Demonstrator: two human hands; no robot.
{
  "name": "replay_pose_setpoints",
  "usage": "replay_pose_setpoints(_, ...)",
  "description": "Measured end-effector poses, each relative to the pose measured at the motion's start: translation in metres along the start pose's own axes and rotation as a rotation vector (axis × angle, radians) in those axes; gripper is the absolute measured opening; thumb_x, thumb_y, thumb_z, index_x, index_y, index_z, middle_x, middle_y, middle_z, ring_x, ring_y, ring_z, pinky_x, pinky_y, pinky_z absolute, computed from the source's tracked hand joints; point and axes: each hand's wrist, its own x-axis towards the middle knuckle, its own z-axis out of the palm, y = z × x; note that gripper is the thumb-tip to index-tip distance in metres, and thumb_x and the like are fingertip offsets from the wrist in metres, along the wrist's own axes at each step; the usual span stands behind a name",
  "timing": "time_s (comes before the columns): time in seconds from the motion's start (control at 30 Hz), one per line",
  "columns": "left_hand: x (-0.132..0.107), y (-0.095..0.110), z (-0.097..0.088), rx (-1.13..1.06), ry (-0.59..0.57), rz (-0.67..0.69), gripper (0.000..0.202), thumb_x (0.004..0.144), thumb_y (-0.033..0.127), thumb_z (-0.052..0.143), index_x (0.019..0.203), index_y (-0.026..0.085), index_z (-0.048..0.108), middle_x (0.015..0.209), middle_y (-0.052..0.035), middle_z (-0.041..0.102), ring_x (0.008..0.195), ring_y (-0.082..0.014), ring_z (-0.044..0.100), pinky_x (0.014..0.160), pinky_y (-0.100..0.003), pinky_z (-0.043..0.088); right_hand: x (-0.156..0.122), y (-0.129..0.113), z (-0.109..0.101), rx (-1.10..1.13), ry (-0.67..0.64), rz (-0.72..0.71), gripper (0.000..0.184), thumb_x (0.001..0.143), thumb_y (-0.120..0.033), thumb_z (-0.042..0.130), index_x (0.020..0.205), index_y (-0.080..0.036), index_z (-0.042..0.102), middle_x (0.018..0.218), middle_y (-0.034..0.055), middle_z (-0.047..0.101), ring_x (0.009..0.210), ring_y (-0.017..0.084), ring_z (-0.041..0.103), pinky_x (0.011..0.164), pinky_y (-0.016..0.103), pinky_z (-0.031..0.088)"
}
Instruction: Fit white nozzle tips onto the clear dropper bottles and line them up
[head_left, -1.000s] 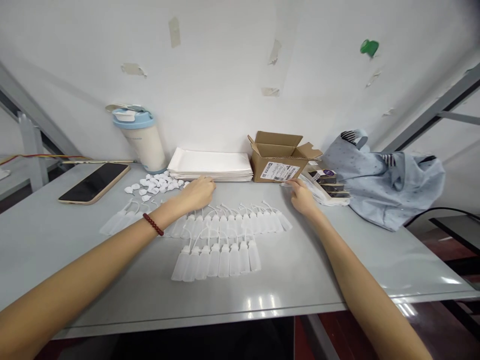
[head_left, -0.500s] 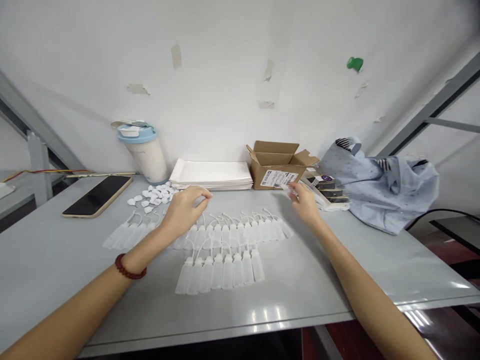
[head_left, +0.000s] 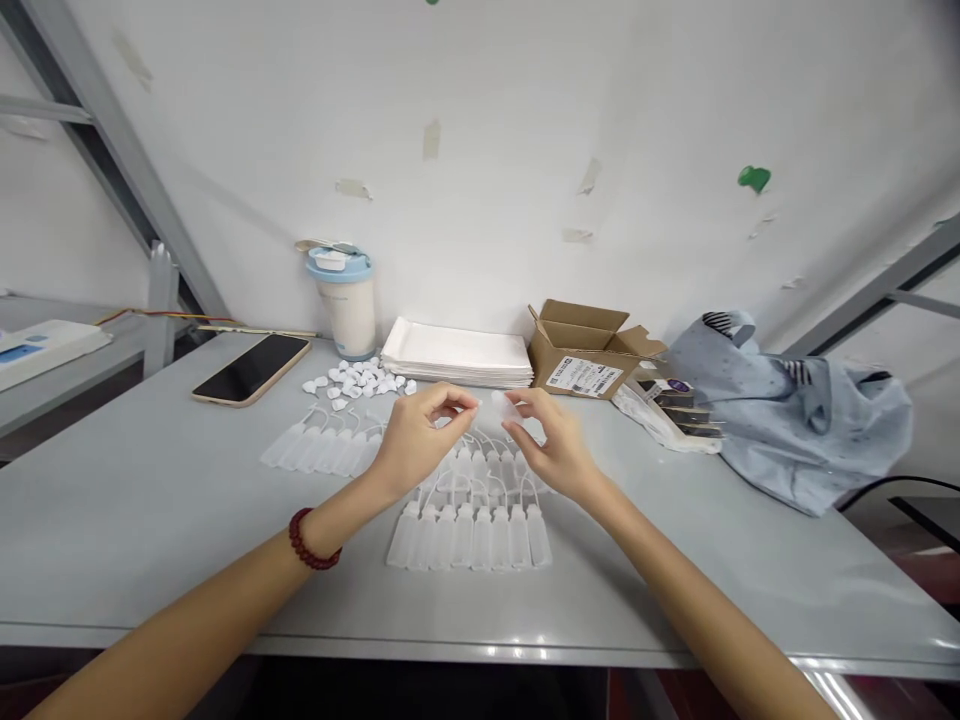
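Note:
My left hand point(head_left: 421, 437) and my right hand point(head_left: 550, 445) are raised close together above the grey table point(head_left: 150, 510). The right hand's fingers pinch a small clear plastic bottle point(head_left: 504, 403). The left hand's thumb and forefinger are pinched on a small white piece point(head_left: 471, 403), too small to name surely. Below the hands lie rows of small clear squeeze bottles point(head_left: 472, 520) with tethered caps, more of them further left point(head_left: 322, 448). A heap of small white caps point(head_left: 358, 380) lies behind them.
A phone point(head_left: 251, 368) lies at the left. A lidded cup point(head_left: 343, 300), a stack of white sheets point(head_left: 457, 352) and an open cardboard box point(head_left: 592, 345) stand along the wall. Packets point(head_left: 667, 405) and a blue cloth bag point(head_left: 795, 405) are at the right.
Both hands left the table's back and came together above the bottle rows. The right hand brought a clear bottle from near the box; the left hand came from the caps, pinched shut.

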Motion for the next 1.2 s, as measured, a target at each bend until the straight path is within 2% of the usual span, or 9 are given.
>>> replay_pose_setpoints(0.1,-0.003,-0.001,0.003,-0.027,0.001,-0.038,0.007,0.082,0.024,0.064,0.084,0.018,0.067,0.084,-0.0041,0.072,0.079,-0.019,0.069,0.074,-0.031,0.058,-0.012,0.003,0.005,-0.011,-0.007,-0.021,0.024,0.095,-0.025,0.049,0.12,-0.026,0.051,0.107,0.0107,0.066,0.092,0.025,0.067,0.076,0.041,0.058)
replay_pose_setpoints(0.23,-0.009,-0.001,0.011,-0.043,-0.02,-0.049,0.006,0.081,0.024,0.065,0.084,0.019,0.068,0.084,-0.0034,0.071,0.08,-0.019,0.069,0.075,-0.032,0.057,-0.025,0.002,0.002,-0.031,-0.02,-0.023,0.027,0.094,-0.021,0.052,0.12,-0.027,0.051,0.107,0.0093,0.067,0.088,0.024,0.067,0.071,0.038,0.058)
replay_pose_setpoints(0.6,-0.017,0.004,0.016,-0.037,0.026,0.032,0.007,0.085,0.017,0.06,0.085,0.018,0.067,0.086,-0.0032,0.071,0.081,-0.0173,0.068,0.075,-0.03,0.058,-0.024,-0.016,0.002,-0.062,0.012,-0.083,0.027,0.093,-0.015,0.051,0.119,-0.023,0.051,0.105,0.012,0.068,0.086,0.024,0.067,0.064,0.035,0.057)
replay_pose_setpoints(0.8,-0.018,0.008,0.016,0.04,0.069,0.186,0.01,0.086,0.012,0.058,0.085,0.017,0.066,0.086,-0.0039,0.07,0.082,-0.0164,0.066,0.072,-0.028,0.057,-0.025,-0.017,0.004,-0.058,0.018,-0.084,0.027,0.093,-0.014,0.052,0.118,-0.024,0.052,0.104,0.01,0.07,0.083,0.022,0.068,0.061,0.032,0.056)
replay_pose_setpoints(0.9,-0.017,0.009,0.016,0.098,0.093,0.31,0.011,0.086,0.009,0.058,0.085,0.017,0.066,0.084,-0.0038,0.07,0.078,-0.0153,0.066,0.066,-0.026,0.055,-0.026,-0.017,0.006,-0.043,0.038,-0.088,0.026,0.092,-0.015,0.053,0.117,-0.023,0.054,0.103,0.0098,0.07,0.082,0.021,0.068,0.058,0.03,0.055)
replay_pose_setpoints(1.03,-0.017,0.01,0.016,0.161,0.106,0.485,0.013,0.085,0.006,0.056,0.087,0.016,0.064,0.084,-0.0048,0.071,0.078,-0.0157,0.066,0.063,-0.026,0.055,-0.027,-0.018,0.008,-0.013,0.065,-0.066,0.026,0.092,-0.016,0.054,0.117,-0.022,0.054,0.101,0.0101,0.071,0.082,0.022,0.068,0.061,0.032,0.055)
replay_pose_setpoints(1.2,-0.019,0.008,0.018,0.232,0.102,0.64,0.021,0.085,-0.001,0.055,0.096,0.015,0.064,0.097,-0.0091,0.073,0.092,-0.0188,0.07,0.081,-0.032,0.058,-0.027,-0.022,0.009,0.067,0.067,0.051,0.036,0.092,-0.021,0.055,0.127,-0.022,0.049,0.103,0.011,0.07,0.081,0.022,0.068,0.061,0.033,0.056)
